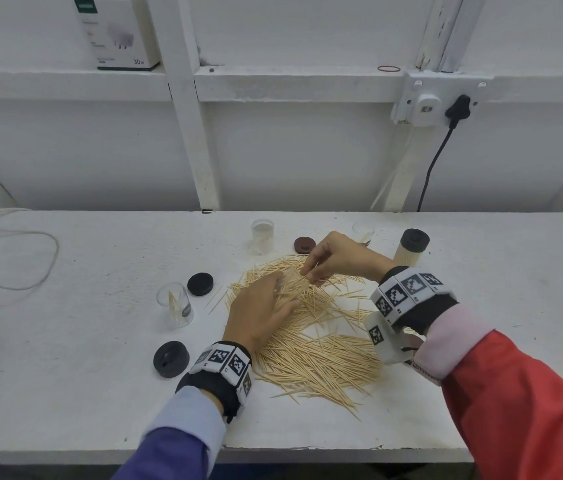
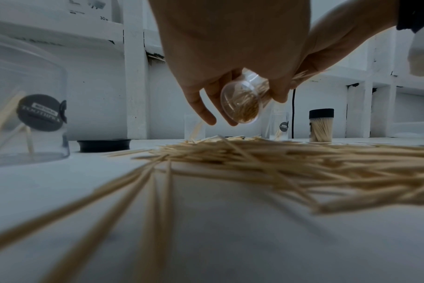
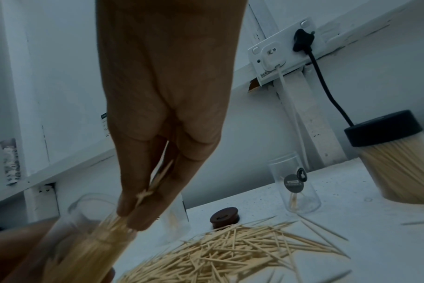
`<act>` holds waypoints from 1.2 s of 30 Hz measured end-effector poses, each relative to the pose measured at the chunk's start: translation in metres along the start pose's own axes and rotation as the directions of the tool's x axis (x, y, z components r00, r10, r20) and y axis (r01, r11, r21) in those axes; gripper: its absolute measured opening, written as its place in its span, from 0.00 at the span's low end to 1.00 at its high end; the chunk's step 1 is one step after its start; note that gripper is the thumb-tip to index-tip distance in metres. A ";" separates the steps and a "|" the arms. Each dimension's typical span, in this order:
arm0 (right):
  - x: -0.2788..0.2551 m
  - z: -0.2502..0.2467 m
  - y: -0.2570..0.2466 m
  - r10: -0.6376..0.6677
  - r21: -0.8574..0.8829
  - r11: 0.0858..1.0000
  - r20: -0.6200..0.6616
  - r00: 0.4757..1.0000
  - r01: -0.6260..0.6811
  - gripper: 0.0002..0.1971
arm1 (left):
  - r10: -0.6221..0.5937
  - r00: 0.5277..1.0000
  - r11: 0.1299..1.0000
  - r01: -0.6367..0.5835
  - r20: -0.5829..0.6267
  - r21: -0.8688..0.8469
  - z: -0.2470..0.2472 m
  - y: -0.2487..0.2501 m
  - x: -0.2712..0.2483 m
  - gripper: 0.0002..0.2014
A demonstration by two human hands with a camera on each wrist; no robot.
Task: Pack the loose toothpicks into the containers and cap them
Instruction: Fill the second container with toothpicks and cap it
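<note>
A wide pile of loose toothpicks (image 1: 318, 344) covers the middle of the white table (image 1: 83, 393). My left hand (image 1: 282, 292) grips a clear container (image 1: 290, 284) tilted over the pile; in the left wrist view its round bottom (image 2: 241, 103) faces the camera, partly filled with toothpicks. My right hand (image 1: 309, 273) pinches a small bunch of toothpicks (image 3: 116, 224) at the container's mouth (image 3: 90, 214). A full container with a black cap (image 1: 411, 251) stands at the back right.
Open clear containers stand at the back (image 1: 262, 235), behind my right hand (image 1: 363, 232) and at the left (image 1: 174, 308), the left one holding a few toothpicks. Two black caps (image 1: 200, 284) (image 1: 170, 359) and a brown cap (image 1: 304, 244) lie loose. Cables lie far left (image 1: 31, 258).
</note>
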State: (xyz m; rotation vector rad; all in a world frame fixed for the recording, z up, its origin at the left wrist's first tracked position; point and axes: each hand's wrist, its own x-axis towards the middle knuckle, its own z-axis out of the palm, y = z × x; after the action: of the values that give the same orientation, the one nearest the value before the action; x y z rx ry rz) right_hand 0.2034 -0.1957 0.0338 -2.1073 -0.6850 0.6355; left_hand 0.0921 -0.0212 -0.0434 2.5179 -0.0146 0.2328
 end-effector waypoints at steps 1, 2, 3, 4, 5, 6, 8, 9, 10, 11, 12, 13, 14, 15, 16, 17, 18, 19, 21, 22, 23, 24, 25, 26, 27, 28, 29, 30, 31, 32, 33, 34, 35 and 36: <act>0.001 0.001 -0.002 -0.002 -0.005 1.000 -0.021 1.000 0.002 0.06 | 0.020 1.000 1.000 -0.020 0.010 -0.007 0.001 -0.001 0.000 0.29; 0.002 0.001 -0.004 -0.004 -0.002 1.000 -0.040 0.999 0.004 0.06 | 0.043 0.999 0.999 -0.043 0.023 -0.013 0.002 -0.001 0.000 0.28; 0.003 0.002 -0.005 -0.005 0.011 1.000 -0.052 0.999 0.006 0.07 | 0.060 0.997 0.998 -0.060 0.039 -0.017 0.003 -0.001 0.000 0.28; 0.003 0.003 -0.007 -0.007 0.028 1.000 -0.059 0.998 0.008 0.07 | 0.070 0.996 0.997 -0.069 0.050 -0.021 0.003 -0.001 0.000 0.27; 0.004 0.004 -0.008 -0.007 0.042 0.999 -0.061 0.998 0.010 0.07 | 0.071 0.996 0.997 -0.069 0.054 -0.025 0.003 -0.001 0.000 0.27; 0.005 0.005 -0.008 -0.006 0.053 0.999 -0.060 0.998 0.009 0.07 | 0.068 0.996 0.997 -0.066 0.051 -0.031 0.003 -0.001 0.000 0.27; 0.006 0.005 -0.009 0.001 0.067 0.998 -0.059 0.998 0.003 0.07 | 0.055 0.998 0.998 -0.054 0.036 -0.046 0.002 -0.001 -0.001 0.27; 0.006 0.004 -0.009 0.006 0.075 0.997 -0.063 0.998 -0.001 0.07 | 0.045 0.999 0.998 -0.044 0.031 -0.053 0.001 -0.001 -0.002 0.27; 0.006 0.004 -0.009 0.009 0.089 0.996 -0.069 0.998 -0.003 0.08 | 0.036 0.999 0.998 -0.034 0.030 -0.061 0.001 0.000 -0.002 0.27; 0.005 0.003 -0.009 0.007 0.107 0.994 -0.078 0.997 0.001 0.09 | 0.029 0.999 0.997 -0.027 0.030 -0.069 0.000 0.001 -0.002 0.27; 0.005 0.004 -0.008 0.001 0.122 0.992 -0.090 0.996 0.011 0.10 | 0.023 0.999 0.997 -0.021 0.032 -0.076 0.000 0.001 -0.003 0.27; 0.004 0.005 -0.008 -0.007 0.132 0.991 -0.111 0.994 0.022 0.10 | 0.018 0.999 0.996 -0.015 0.032 -0.083 -0.001 0.002 -0.003 0.27; 0.004 0.007 -0.008 -0.014 0.133 0.991 -0.143 0.990 0.033 0.10 | 0.014 0.999 0.996 -0.011 0.032 -0.088 -0.001 0.002 -0.003 0.27; 0.004 0.010 -0.007 -0.020 0.122 0.992 -0.182 0.983 0.043 0.10 | 0.010 0.999 0.996 -0.007 0.032 -0.092 0.000 0.002 -0.002 0.26; 0.005 0.013 -0.007 -0.029 0.097 0.994 -0.225 0.974 0.052 0.09 | 0.007 0.999 0.995 -0.004 0.032 -0.096 -0.001 0.002 -0.002 0.25; 0.006 0.016 -0.007 -0.044 0.064 0.996 -0.269 0.962 0.064 0.10 | 0.006 0.999 0.995 -0.003 0.033 -0.097 -0.001 0.003 -0.002 0.24; 0.007 0.019 -0.006 -0.063 0.032 0.997 -0.311 0.948 0.077 0.10 | 0.007 0.999 0.995 -0.004 0.031 -0.098 -0.001 0.003 -0.002 0.24; 0.008 0.022 -0.005 -0.080 0.015 0.996 -0.351 0.933 0.091 0.10 | 0.010 1.000 0.995 -0.007 0.028 -0.101 -0.001 0.003 -0.002 0.24; 0.009 0.027 -0.003 -0.093 0.047 0.991 -0.415 0.905 0.123 0.09 | 0.016 1.000 0.994 -0.013 0.023 -0.111 -0.001 0.002 -0.002 0.25; 0.009 0.029 -0.002 -0.089 0.086 0.986 -0.438 0.894 0.141 0.09 | 0.016 1.000 0.994 -0.013 0.027 -0.113 -0.001 0.002 -0.003 0.26; 0.009 0.031 -0.002 -0.083 0.126 0.980 -0.458 0.885 0.157 0.09 | 0.016 0.999 0.994 -0.013 0.027 -0.112 -0.001 0.002 -0.003 0.26; 0.010 0.033 -0.003 -0.075 0.159 0.973 -0.477 0.876 0.170 0.08 | 0.017 0.999 0.994 -0.014 0.028 -0.109 -0.001 0.002 -0.003 0.26; 0.010 0.034 -0.004 -0.067 0.187 0.966 -0.492 0.868 0.180 0.08 | 0.018 0.999 0.994 -0.015 0.026 -0.107 -0.001 0.002 -0.003 0.26; 0.011 0.036 -0.005 -0.057 0.217 0.958 -0.504 0.862 0.189 0.08 | 0.017 1.000 0.994 -0.014 0.025 -0.107 -0.002 0.003 -0.003 0.26; 0.011 0.038 -0.005 -0.044 0.251 0.948 -0.512 0.858 0.198 0.07 | 0.016 1.000 0.994 -0.013 0.024 -0.111 -0.002 0.003 -0.003 0.26; 0.011 0.039 -0.006 -0.032 0.285 0.936 -0.520 0.854 0.208 0.07 | 0.016 1.000 0.993 -0.013 0.022 -0.118 -0.002 0.003 -0.003 0.25; 0.011 0.041 -0.006 -0.023 0.312 0.925 -0.528 0.849 0.219 0.06 | 0.015 1.000 0.992 -0.012 0.020 -0.128 -0.002 0.003 -0.003 0.25; 0.010 0.043 -0.006 -0.016 0.333 0.914 -0.539 0.842 0.231 0.06 | 0.014 1.000 0.990 -0.011 0.018 -0.137 -0.001 0.003 -0.002 0.25; 0.010 0.045 -0.007 -0.009 0.355 0.903 -0.550 0.835 0.243 0.06 | 0.014 1.000 0.989 -0.012 0.016 -0.144 -0.001 0.002 -0.002 0.24; 0.010 0.047 -0.006 0.000 0.380 0.889 -0.558 0.830 0.256 0.06 | 0.015 1.000 0.989 -0.013 0.014 -0.148 0.000 0.001 -0.002 0.25; 0.010 0.049 -0.006 0.010 0.406 0.874 -0.564 0.825 0.267 0.06 | 0.016 1.000 0.989 -0.014 0.011 -0.148 0.000 0.001 -0.001 0.25; 0.010 0.050 -0.006 0.021 0.431 0.859 -0.568 0.823 0.275 0.06 | 0.017 1.000 0.989 -0.015 0.009 -0.147 0.000 0.001 -0.001 0.25; 0.010 0.051 -0.005 0.033 0.454 0.845 -0.569 0.822 0.281 0.06 | 0.019 1.000 0.989 -0.018 0.007 -0.145 0.000 0.002 -0.001 0.24; 0.010 0.052 -0.004 0.043 0.477 0.831 -0.569 0.822 0.286 0.06 | 0.023 1.000 0.990 -0.022 0.007 -0.142 0.000 0.002 -0.001 0.23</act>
State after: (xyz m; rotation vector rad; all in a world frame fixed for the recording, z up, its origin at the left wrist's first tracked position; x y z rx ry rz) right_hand 0.1765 -0.1585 0.0068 -1.5621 -0.2530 0.0804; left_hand 0.0908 -0.0228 -0.0423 2.3778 -0.0611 0.2218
